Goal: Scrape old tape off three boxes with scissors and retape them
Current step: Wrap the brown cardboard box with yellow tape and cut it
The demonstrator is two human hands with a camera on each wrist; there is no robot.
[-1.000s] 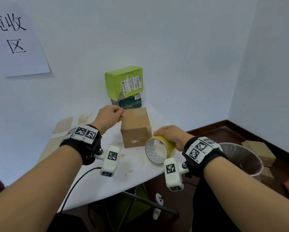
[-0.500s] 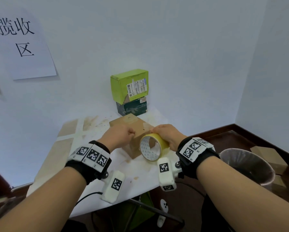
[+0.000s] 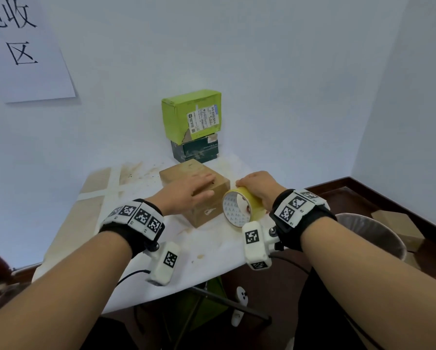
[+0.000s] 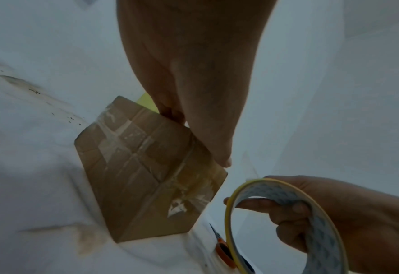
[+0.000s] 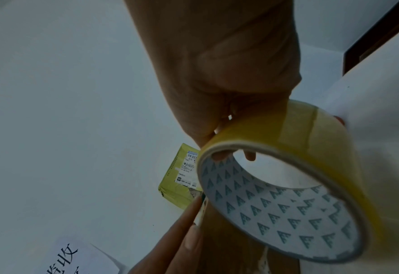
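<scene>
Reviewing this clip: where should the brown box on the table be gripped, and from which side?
Probably from above, fingers spanning two opposite side walls of the brown box. It sits flat with upright, parallel sides. The left hand already rests flat on top; the right side is crowded by the tape roll in the right hand.

Handwritten "揽收区", apparently, on the wall sheet (image 3: 22,51); green box (image 3: 184,117) shipping label (image 3: 203,120) illegible.

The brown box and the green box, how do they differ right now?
The brown box sits on the table under the flat left hand; the green box is stacked on a dark box, untouched. The green box bears a printed label; the brown box doesn't. Both are closed.
</scene>
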